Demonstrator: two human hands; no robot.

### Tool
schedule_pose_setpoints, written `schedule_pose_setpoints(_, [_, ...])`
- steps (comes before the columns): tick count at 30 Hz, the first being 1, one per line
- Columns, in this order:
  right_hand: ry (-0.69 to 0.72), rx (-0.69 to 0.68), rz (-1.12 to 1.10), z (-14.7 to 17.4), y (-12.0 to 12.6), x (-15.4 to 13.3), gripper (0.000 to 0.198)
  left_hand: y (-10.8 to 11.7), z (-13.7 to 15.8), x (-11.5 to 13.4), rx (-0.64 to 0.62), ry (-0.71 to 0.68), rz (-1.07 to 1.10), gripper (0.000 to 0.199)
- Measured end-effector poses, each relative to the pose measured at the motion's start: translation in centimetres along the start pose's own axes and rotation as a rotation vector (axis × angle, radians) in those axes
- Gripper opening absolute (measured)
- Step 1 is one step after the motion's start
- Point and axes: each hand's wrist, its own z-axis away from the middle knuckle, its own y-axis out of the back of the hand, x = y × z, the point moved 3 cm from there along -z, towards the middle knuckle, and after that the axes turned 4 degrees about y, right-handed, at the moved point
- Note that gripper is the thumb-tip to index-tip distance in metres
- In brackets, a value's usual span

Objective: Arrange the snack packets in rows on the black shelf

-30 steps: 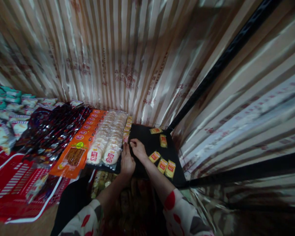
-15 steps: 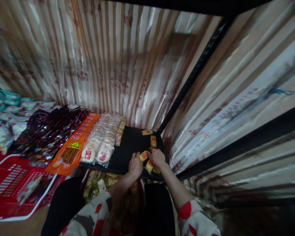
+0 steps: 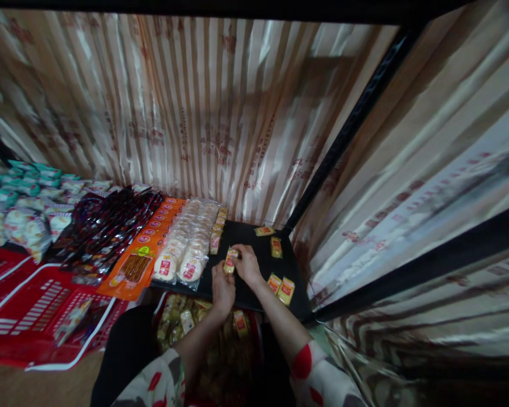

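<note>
Between my two hands is a small yellow snack packet [image 3: 229, 263] with a red label, above the black shelf [image 3: 246, 234]. My left hand [image 3: 223, 289] grips its near end, and the fingers of my right hand [image 3: 246, 264] close on its right side. A short row of like packets [image 3: 218, 230] lies just beyond, against the clear-wrapped white round crackers [image 3: 190, 260]. Two loose yellow packets [image 3: 285, 291] rest side by side near my right forearm. Two more lie toward the back right corner, one of them a yellow packet [image 3: 276, 247] standing lengthwise.
A basket of yellow packets [image 3: 169, 322] sits below the shelf's front edge, between my legs. Leftward are an orange snack bag [image 3: 129, 271], dark packets [image 3: 110, 220] and a red basket [image 3: 38, 316]. A black post [image 3: 343, 135] rises at the right corner before striped curtains [image 3: 220, 113].
Both hands have moved left from the loose packets on the right, carrying one yellow packet toward the row. The view has shifted slightly, and the two packets at right are now uncovered.
</note>
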Motion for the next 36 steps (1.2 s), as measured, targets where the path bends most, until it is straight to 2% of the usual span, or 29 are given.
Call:
schedule_pose_setpoints(3, [0.068, -0.008, -0.069, -0.7, -1.6, -1.1, 0.028, 0.8, -0.4, -0.3, 0.020, 0.013, 0.018, 0.049])
schedule_pose_setpoints(7, [0.134, -0.011, -0.118, -1.8, -3.2, -1.9, 0.028, 1.2, -0.6, -0.9, -0.012, 0.012, 0.042, 0.064])
schedule_pose_setpoints(12, [0.140, 0.012, -0.120, -2.9, -4.7, -2.1, 0.032, 1.3, -0.7, -1.7, -0.067, -0.141, 0.047, 0.071])
schedule_pose_setpoints(15, [0.133, 0.019, -0.112, -3.3, -5.3, -2.1, 0.031, 1.0, -1.0, -2.4, -0.121, -0.170, 0.019, 0.070])
schedule_pose_setpoints(23, [0.135, 0.027, -0.138, -3.2, -5.8, -1.8, 0.028, 0.4, -1.7, -4.3, -0.149, -0.197, -0.079, 0.061])
schedule_pose_setpoints(29, [0.107, -0.004, -0.103, -3.1, -6.1, -1.8, 0.028, 0.3, -1.8, -4.5, -0.140, -0.221, -0.098, 0.058])
schedule_pose_setpoints(36, [0.156, 0.054, -0.090, -1.6, -4.4, -1.7, 0.037, 0.3, -1.9, -4.4, -0.131, -0.242, -0.145, 0.060])
